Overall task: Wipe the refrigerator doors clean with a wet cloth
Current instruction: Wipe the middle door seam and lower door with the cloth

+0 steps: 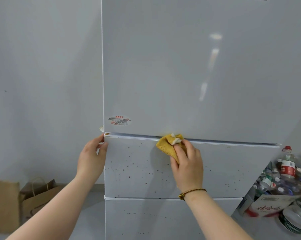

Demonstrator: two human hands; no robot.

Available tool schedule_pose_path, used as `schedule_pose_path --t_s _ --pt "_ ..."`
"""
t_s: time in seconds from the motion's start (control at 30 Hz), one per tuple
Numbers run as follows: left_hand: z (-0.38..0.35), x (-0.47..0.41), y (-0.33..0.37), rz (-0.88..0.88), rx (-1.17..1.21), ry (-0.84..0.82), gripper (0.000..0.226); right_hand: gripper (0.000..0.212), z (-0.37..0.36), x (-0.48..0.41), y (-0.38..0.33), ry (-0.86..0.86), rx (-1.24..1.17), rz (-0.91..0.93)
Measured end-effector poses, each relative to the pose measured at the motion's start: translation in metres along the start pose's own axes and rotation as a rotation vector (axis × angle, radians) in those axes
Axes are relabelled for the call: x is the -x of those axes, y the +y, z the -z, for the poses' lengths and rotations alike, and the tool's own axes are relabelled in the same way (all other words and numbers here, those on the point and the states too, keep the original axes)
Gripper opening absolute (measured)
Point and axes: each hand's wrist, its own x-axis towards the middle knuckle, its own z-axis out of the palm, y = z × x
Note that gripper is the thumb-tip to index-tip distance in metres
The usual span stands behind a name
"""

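A tall white refrigerator fills the view, with a large upper door, a middle drawer door speckled with dark spots, and a lower drawer door with fewer spots. My right hand presses a yellow cloth against the top edge of the middle door, at the gap under the upper door. My left hand grips the top left corner of the middle door. A small sticker with red text sits low on the upper door.
A grey wall lies left of the fridge. Brown paper bags stand on the floor at the lower left. At the right, a box of several plastic bottles crowds close to the fridge side.
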Motion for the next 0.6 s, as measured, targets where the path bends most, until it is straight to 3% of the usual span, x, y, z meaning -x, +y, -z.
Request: schedule_pose_path --t_s 0.27,0.43,0.6 --pt "0.004 -0.002 -0.004 -0.032 0.033 -0.063 0.038 0.03 -0.028 -0.025 -0.093 -0.095 -0.018 0.171" --pt "0.013 -0.006 -0.002 -0.017 0.028 -0.115 0.037 0.03 -0.025 -0.013 -0.037 -0.025 0.023 0.303" --pt "0.016 -0.005 -0.004 -0.006 0.066 -0.187 0.038 0.037 -0.017 0.003 0.003 0.107 -0.021 0.191"
